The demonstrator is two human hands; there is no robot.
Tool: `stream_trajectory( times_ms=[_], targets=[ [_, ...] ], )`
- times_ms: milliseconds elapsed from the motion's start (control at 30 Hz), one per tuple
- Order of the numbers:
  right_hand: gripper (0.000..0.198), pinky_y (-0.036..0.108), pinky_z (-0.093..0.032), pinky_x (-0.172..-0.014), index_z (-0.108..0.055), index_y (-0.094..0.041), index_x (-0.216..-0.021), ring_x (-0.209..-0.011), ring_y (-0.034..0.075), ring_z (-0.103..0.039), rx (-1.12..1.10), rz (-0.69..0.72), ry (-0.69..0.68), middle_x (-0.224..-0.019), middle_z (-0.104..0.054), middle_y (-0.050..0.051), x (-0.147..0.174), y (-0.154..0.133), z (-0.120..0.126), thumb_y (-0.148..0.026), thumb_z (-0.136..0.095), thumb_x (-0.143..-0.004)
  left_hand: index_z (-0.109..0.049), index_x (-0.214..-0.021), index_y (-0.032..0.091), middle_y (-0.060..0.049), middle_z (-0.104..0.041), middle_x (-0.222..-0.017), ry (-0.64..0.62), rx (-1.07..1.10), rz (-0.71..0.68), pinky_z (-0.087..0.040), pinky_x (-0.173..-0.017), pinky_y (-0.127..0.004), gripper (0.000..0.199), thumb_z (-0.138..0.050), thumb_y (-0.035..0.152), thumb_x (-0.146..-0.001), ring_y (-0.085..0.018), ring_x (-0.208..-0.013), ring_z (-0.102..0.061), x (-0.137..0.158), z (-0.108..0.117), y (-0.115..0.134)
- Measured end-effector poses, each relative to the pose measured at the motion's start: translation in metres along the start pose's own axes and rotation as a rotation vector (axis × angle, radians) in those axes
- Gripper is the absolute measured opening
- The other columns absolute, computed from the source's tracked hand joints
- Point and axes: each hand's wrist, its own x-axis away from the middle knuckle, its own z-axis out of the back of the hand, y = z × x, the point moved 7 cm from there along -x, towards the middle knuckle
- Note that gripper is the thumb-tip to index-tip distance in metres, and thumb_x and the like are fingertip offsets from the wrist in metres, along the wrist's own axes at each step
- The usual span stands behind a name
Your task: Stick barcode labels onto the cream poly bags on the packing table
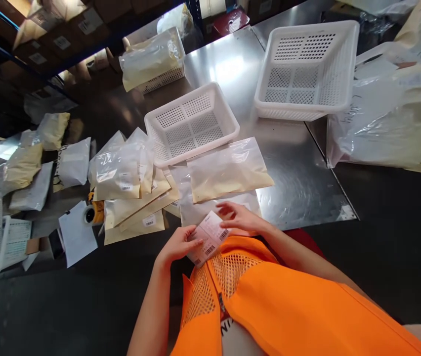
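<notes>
A white printed shipping label [209,236] with barcodes is held low in front of the orange vest. My left hand [181,244] is closed on its left edge, thumb on top. Beside its upper right edge, my right hand [238,217] has its fingers apart and slightly bent, the thumb close to the paper; whether it touches cannot be told. Just beyond the hands, a clear and cream plastic mailer bag [227,170] lies on top of another mailer bag [195,210] on the metal table.
A white perforated basket [191,154] stands behind the mailers, and a larger white basket [262,101] sits farther right. Labelled mailer bags [117,170] are piled at left, near an orange tape dispenser [97,210]. Large filled bags [381,123] occupy the right side.
</notes>
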Motion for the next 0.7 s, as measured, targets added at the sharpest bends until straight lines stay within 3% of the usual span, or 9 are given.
stream_trajectory(
  times_ms=[67,133,267,367,433,533,700],
  targets=[
    [0.06,0.033,-0.053,-0.074,-0.062,-0.019,-0.108,-0.085,0.021,-0.065,-0.188,-0.089,-0.187,-0.089,-0.069,0.003,-0.003,-0.004,-0.025,-0.039,-0.085,-0.056,-0.065,-0.084,0.013,0.0,-0.058,-0.071,0.0,-0.057,0.0,-0.036,-0.059,-0.022,0.037,-0.07,0.049,-0.075,-0.014,-0.066,-0.049,-0.001,-0.001,0.005],
    [0.048,0.031,-0.053,-0.069,-0.063,-0.017,-0.093,-0.076,0.019,-0.064,-0.297,-0.107,-0.224,-0.081,-0.068,0.001,-0.006,-0.006,-0.032,-0.036,-0.084,-0.054,-0.062,-0.076,0.014,0.003,-0.05,-0.065,0.031,-0.137,0.014,-0.03,-0.056,-0.022,0.034,-0.07,0.048,-0.074,-0.012,-0.063,-0.041,-0.002,0.002,0.006],
    [0.041,0.031,-0.052,-0.066,-0.062,-0.019,-0.089,-0.071,0.018,-0.064,-0.303,-0.094,-0.124,-0.077,-0.069,0.0,-0.009,0.002,-0.02,-0.036,-0.081,-0.057,-0.057,-0.073,0.016,0.004,-0.048,-0.066,0.102,-0.234,0.08,-0.029,-0.055,-0.022,0.035,-0.071,0.048,-0.07,-0.012,-0.064,-0.039,-0.002,0.008,0.0],
    [0.026,0.03,-0.046,-0.057,-0.059,-0.02,-0.069,-0.062,0.017,-0.058,-0.05,-0.074,0.048,-0.064,-0.064,-0.001,-0.005,0.006,-0.001,-0.037,-0.078,-0.062,-0.058,-0.074,0.016,0.003,-0.052,-0.069,0.123,-0.247,0.091,-0.032,-0.055,-0.022,0.035,-0.071,0.048,-0.069,-0.013,-0.066,-0.043,-0.002,0.009,-0.006],
    [0.029,0.03,-0.042,-0.053,-0.055,-0.021,-0.056,-0.056,0.015,-0.052,0.085,-0.062,0.124,-0.055,-0.059,-0.001,-0.003,0.005,0.013,-0.037,-0.079,-0.062,-0.06,-0.076,0.015,0.001,-0.056,-0.071,0.132,-0.2,0.09,-0.035,-0.057,-0.023,0.034,-0.071,0.047,-0.07,-0.015,-0.068,-0.048,-0.002,0.008,-0.009],
    [0.03,0.03,-0.039,-0.051,-0.057,-0.022,-0.053,-0.052,0.015,-0.048,0.129,-0.061,0.202,-0.051,-0.056,-0.001,-0.008,0.004,0.05,-0.041,-0.078,-0.061,-0.065,-0.084,0.014,-0.002,-0.064,-0.079,0.137,-0.079,0.104,-0.042,-0.062,-0.025,0.036,-0.073,0.047,-0.069,-0.018,-0.072,-0.055,0.003,0.008,-0.017],
    [0.042,0.027,-0.04,-0.052,-0.059,-0.019,-0.062,-0.058,0.016,-0.055,0.137,-0.094,0.65,-0.062,-0.063,0.002,-0.02,0.008,0.172,-0.057,-0.077,-0.053,-0.066,-0.085,0.013,-0.006,-0.07,-0.081,0.177,0.086,0.157,-0.047,-0.065,-0.028,0.047,-0.08,0.052,-0.064,-0.021,-0.073,-0.061,0.025,0.017,-0.039]
  ],
)
